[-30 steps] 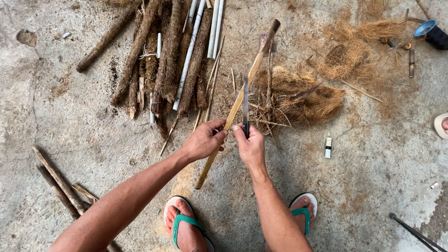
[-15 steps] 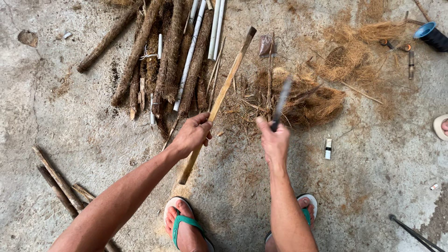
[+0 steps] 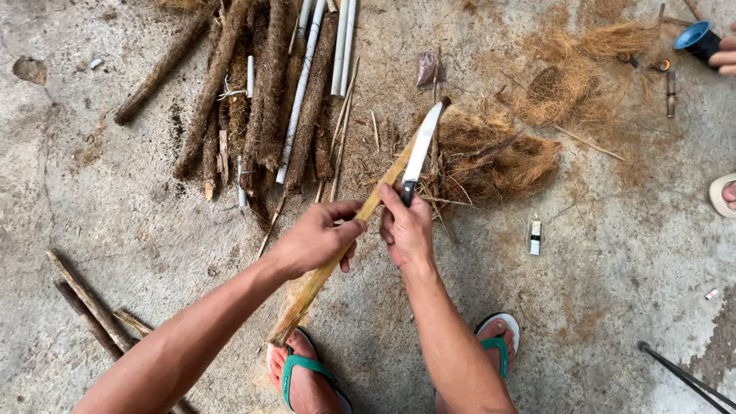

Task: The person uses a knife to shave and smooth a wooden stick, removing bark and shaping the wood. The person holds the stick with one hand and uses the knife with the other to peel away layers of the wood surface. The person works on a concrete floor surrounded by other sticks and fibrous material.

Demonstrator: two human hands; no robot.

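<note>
My left hand (image 3: 318, 238) grips a long tan wooden stick (image 3: 307, 295) near its middle. The stick slants from beside my left foot up toward the fibre pile. My right hand (image 3: 406, 228) holds a knife (image 3: 422, 146) by its dark handle, the pale blade pointing away from me and lying along the stick's upper part. Both hands sit close together above the concrete floor. The stick's far tip is hidden behind the blade.
A heap of rough brown stalks and pale peeled rods (image 3: 268, 100) lies ahead left. Brown fibre shavings (image 3: 498, 157) pile ahead right. Dark sticks (image 3: 88, 307) lie at lower left. A small lighter (image 3: 535, 238) rests on the floor. Another person's hand and foot show at the right edge.
My right hand brought the knife back from the right onto the stick. The stick's far end swung right again, and the blade now rests along it.
</note>
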